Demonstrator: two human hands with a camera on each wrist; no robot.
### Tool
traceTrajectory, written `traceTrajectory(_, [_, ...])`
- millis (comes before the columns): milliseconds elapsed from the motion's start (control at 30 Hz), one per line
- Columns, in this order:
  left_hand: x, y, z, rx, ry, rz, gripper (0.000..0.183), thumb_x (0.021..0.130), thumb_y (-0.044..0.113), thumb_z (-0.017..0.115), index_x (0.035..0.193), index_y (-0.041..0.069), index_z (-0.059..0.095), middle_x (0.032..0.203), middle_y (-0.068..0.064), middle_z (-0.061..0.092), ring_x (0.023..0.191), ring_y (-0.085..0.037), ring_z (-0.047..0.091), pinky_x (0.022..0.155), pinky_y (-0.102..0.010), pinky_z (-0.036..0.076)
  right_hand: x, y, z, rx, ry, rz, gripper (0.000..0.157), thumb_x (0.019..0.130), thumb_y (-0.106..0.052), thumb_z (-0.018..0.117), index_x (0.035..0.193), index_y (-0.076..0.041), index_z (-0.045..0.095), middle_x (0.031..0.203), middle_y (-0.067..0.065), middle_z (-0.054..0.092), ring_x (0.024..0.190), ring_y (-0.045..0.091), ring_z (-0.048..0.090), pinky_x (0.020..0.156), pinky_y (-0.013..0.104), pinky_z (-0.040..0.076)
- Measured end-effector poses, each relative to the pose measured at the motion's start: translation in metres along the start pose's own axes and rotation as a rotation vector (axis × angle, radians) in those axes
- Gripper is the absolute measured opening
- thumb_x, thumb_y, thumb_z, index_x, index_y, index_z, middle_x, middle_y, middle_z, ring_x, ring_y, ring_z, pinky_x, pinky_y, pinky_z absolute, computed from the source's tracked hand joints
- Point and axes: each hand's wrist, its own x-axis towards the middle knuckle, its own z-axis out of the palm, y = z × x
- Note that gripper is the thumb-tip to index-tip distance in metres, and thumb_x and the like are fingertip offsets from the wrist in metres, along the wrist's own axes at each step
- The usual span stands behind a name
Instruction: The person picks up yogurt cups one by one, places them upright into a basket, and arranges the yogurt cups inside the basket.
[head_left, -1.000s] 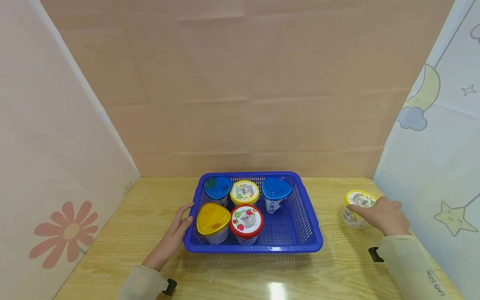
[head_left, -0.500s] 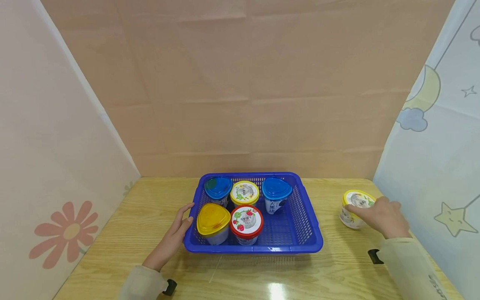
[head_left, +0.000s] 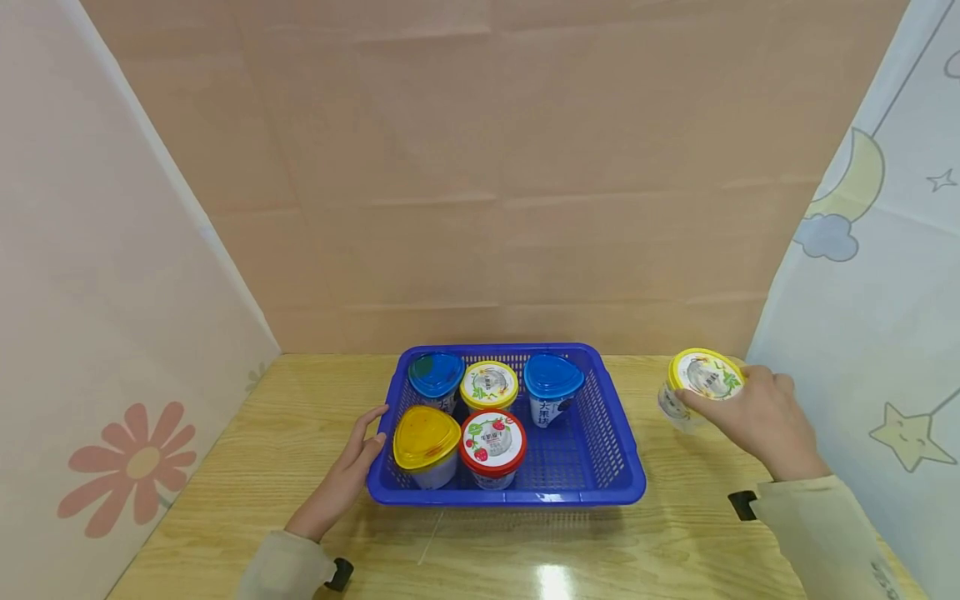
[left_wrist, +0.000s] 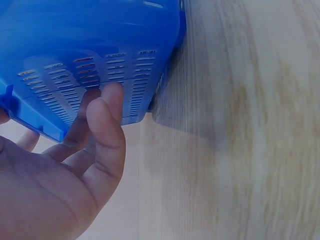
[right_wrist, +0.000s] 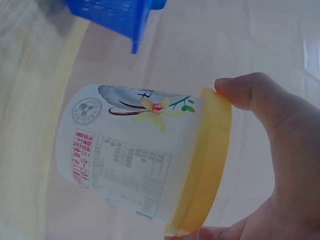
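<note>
A tub with a yellow lid and vanilla-flower print (right_wrist: 135,145) is held by its lid rim between the thumb and fingers of my right hand (head_left: 761,417). It hangs tilted above the right side of the table. My left hand (head_left: 345,475) is at the left rim of a blue plastic basket (head_left: 585,498). In the left wrist view, curled fingers (left_wrist: 107,135) lie against the basket's slotted outer wall, below the rim. Inside the basket stand a red-lidded tub (head_left: 492,446), a yellow-lidded tub (head_left: 489,385), a yellow triangular-lidded cup (head_left: 426,440) and two blue-lidded cups (head_left: 553,377).
The wooden table (head_left: 480,550) runs up to a brown back wall (head_left: 480,183). Printed white panels stand at the left (head_left: 112,275) and right (head_left: 885,317). Inside the basket, the bare floor (head_left: 570,458) shows at the front right.
My right hand has raised the vanilla tub off the table and moved it slightly left, tilting it. The left hand and the basket have stayed put.
</note>
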Motion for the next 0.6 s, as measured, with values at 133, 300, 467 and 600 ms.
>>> traceTrajectory(133, [0.0,0.0,0.0,-0.005,-0.003,-0.001,0.046,0.109,0.044,0.036,0.153,0.036,0.025,0.157,-0.017,0.033,0.125,-0.036,0.055,0.1,-0.054,0.047,-0.005,-0.015,-0.007,0.014,0.03,-0.031,0.116,0.077,-0.073,0.068,0.14,0.018,0.032,0.114,0.035,0.038,0.085,0.04,0.048,0.051,0.038,0.039])
traceTrajectory(300, [0.0,0.0,0.0,0.002,-0.002,-0.003,0.047,0.108,0.044,0.036,0.153,0.037,0.024,0.158,-0.016,0.03,0.126,-0.037,0.054,0.101,-0.056,0.047,-0.013,-0.039,-0.015,0.036,0.039,-0.082,0.116,0.076,-0.073,0.07,0.141,0.016,0.034,0.119,0.036,0.04,0.086,0.039,0.05,0.053,0.034,0.038])
traceTrajectory(467, [0.0,0.0,0.0,0.006,-0.005,0.005,0.046,0.109,0.044,0.035,0.153,0.036,0.024,0.158,-0.016,0.03,0.127,-0.037,0.053,0.102,-0.056,0.045,-0.021,-0.059,-0.018,0.038,0.043,-0.139,0.115,0.074,-0.072,0.072,0.139,0.016,0.037,0.119,0.034,0.041,0.089,0.037,0.048,0.056,0.032,0.038])
traceTrajectory(600, [0.0,0.0,0.0,0.014,-0.002,0.007,0.046,0.109,0.044,0.035,0.153,0.036,0.024,0.159,-0.016,0.03,0.129,-0.038,0.052,0.103,-0.058,0.044,-0.025,-0.071,-0.017,0.049,0.038,-0.196,0.109,0.074,-0.07,0.075,0.133,0.015,0.042,0.12,0.031,0.044,0.091,0.036,0.048,0.059,0.031,0.038])
